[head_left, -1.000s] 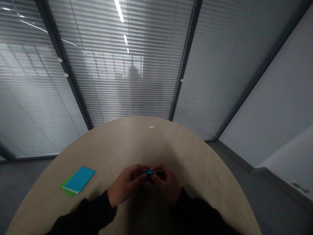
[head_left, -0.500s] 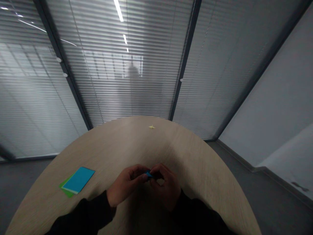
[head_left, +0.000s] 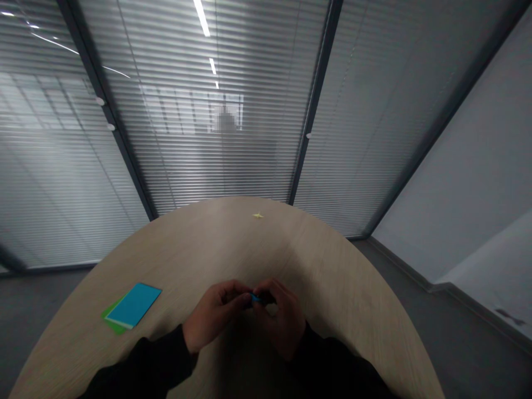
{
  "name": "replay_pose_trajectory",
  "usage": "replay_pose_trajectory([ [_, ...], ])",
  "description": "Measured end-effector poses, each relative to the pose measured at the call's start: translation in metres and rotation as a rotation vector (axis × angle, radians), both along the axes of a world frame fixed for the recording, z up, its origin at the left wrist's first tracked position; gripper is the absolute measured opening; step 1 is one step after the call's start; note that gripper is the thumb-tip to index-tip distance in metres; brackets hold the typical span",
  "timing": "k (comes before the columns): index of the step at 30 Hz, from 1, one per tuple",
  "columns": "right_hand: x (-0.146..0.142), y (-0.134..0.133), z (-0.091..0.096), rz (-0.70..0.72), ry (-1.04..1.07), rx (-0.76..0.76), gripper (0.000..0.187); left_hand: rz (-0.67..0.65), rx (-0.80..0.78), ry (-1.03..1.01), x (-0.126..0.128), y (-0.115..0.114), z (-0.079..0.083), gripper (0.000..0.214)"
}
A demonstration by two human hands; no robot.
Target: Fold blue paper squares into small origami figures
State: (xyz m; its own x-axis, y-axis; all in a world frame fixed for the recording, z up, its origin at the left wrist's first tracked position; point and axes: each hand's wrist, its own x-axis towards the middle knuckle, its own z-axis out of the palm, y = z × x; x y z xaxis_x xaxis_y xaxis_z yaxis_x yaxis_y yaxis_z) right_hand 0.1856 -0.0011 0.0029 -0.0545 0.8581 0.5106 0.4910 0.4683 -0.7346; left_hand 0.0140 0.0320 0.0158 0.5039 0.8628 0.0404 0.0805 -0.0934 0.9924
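Observation:
A small piece of folded blue paper sits between my two hands, above the near middle of the table. My left hand pinches its left side between thumb and fingers. From the other side, my right hand grips it with thumb and forefinger. Most of the paper is hidden by the fingertips, so its folded shape cannot be made out. To the left lies a stack of blue paper sheets on top of green paper.
The round wooden table fills the lower middle. Near its far edge rests a small yellow folded paper figure. Beyond stand glass panels with blinds, and a white wall rises on the right.
The blue paper has turned slightly between the fingers and shows less of itself. My right fingertips have shifted a little to the left; the rest has stayed in place.

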Motion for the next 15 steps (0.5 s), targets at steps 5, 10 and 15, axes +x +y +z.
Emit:
replay_pose_trajectory([
  [5,-0.0020,-0.0004,0.0025,0.009,0.030,-0.018,0.006,0.040,-0.026,-0.011,0.0024,0.0000,0.0014,0.030],
  [10,-0.0010,0.0021,-0.0011,0.027,0.078,-0.017,0.006,0.070,0.019,0.027,0.0026,0.0011,-0.0018,0.029],
  [15,-0.0008,0.0021,-0.0017,0.023,0.073,-0.028,0.005,0.090,0.062,0.069,0.0025,0.0011,-0.0038,0.027],
])
